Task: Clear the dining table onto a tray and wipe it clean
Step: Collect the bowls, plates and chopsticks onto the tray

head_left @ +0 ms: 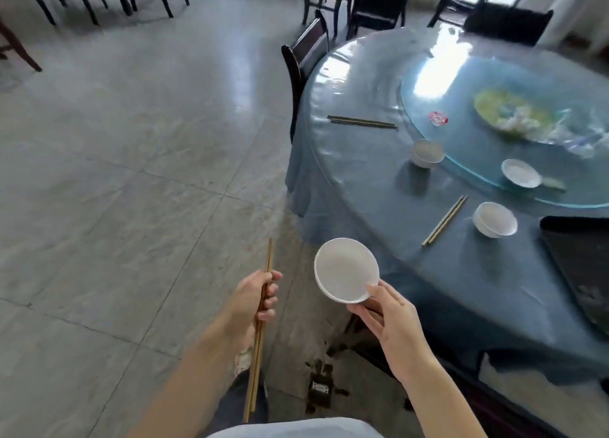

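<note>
Left hand point(255, 301) gripping wooden chopsticks point(260, 332), right hand point(392, 325) pinching white ceramic bowl point(346, 269) by its rim; bowl risking slipping before reaching black tray point(580, 266) at 3 o'clock.

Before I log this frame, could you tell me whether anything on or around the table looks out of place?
Mostly ordinary clearing mess. One oddity: a small red-and-white wrapper lies loose on the glass turntable, and something dark, too blurred to identify, sits on the floor near the person's feet.
</note>
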Action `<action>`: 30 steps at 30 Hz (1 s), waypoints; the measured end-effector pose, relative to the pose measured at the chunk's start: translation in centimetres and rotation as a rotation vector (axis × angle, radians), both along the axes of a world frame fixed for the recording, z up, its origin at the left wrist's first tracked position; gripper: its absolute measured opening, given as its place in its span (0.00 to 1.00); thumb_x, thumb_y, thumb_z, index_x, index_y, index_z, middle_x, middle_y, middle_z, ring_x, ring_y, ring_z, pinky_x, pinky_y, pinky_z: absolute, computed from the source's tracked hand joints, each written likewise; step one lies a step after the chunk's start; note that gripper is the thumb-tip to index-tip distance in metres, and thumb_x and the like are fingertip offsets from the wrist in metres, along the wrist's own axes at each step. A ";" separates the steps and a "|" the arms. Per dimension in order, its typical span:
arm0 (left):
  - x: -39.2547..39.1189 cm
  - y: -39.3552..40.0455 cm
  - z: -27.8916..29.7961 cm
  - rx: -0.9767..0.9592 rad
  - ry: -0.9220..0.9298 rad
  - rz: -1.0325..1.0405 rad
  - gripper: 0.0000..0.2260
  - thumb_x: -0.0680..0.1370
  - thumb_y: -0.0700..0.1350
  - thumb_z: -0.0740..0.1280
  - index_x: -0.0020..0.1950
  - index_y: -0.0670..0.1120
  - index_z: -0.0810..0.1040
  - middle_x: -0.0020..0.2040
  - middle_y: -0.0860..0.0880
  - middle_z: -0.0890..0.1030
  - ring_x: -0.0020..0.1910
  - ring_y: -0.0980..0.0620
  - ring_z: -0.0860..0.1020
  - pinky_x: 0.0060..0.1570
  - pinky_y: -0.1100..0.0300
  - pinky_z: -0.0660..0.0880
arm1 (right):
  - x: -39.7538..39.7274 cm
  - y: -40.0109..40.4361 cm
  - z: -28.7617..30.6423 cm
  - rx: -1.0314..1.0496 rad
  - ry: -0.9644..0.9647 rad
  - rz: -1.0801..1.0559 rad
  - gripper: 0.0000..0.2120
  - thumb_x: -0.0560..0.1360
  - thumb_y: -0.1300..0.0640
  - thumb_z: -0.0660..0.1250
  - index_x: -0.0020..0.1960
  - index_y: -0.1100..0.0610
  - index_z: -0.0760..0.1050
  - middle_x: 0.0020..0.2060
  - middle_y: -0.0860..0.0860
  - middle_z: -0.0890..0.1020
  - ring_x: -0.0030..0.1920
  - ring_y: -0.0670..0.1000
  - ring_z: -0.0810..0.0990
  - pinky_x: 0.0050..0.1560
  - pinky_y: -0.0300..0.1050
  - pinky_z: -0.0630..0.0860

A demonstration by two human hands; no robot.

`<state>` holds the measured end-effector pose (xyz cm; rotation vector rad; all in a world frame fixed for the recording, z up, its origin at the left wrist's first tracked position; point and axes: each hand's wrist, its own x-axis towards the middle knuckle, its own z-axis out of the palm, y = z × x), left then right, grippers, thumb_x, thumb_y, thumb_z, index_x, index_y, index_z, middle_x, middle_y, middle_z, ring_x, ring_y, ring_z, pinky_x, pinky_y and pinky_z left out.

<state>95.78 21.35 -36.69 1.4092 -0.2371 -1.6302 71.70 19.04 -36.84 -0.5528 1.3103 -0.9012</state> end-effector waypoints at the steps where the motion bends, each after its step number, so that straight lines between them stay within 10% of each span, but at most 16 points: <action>1: 0.6 -1.6 0.0 0.009 -0.008 -0.038 0.08 0.84 0.39 0.54 0.51 0.42 0.72 0.30 0.50 0.68 0.24 0.57 0.63 0.18 0.67 0.58 | 0.4 -0.5 0.1 0.005 -0.003 -0.048 0.10 0.81 0.55 0.69 0.60 0.51 0.84 0.54 0.52 0.87 0.55 0.53 0.86 0.49 0.43 0.84; 19: -9.0 -25.9 -1.5 -0.128 0.013 -0.699 0.07 0.85 0.36 0.59 0.52 0.39 0.76 0.37 0.46 0.84 0.28 0.55 0.78 0.31 0.64 0.79 | -7.1 -9.4 0.9 -0.017 0.022 -0.952 0.06 0.78 0.60 0.71 0.51 0.61 0.85 0.48 0.58 0.87 0.49 0.56 0.87 0.44 0.43 0.84; 30: -26.5 -41.5 -5.9 -0.237 -0.327 -0.962 0.10 0.82 0.36 0.63 0.45 0.45 0.80 0.34 0.49 0.71 0.26 0.58 0.72 0.44 0.54 0.75 | -18.9 -22.8 -2.8 0.038 0.166 -1.207 0.09 0.79 0.66 0.67 0.40 0.62 0.80 0.36 0.51 0.83 0.42 0.49 0.84 0.48 0.41 0.85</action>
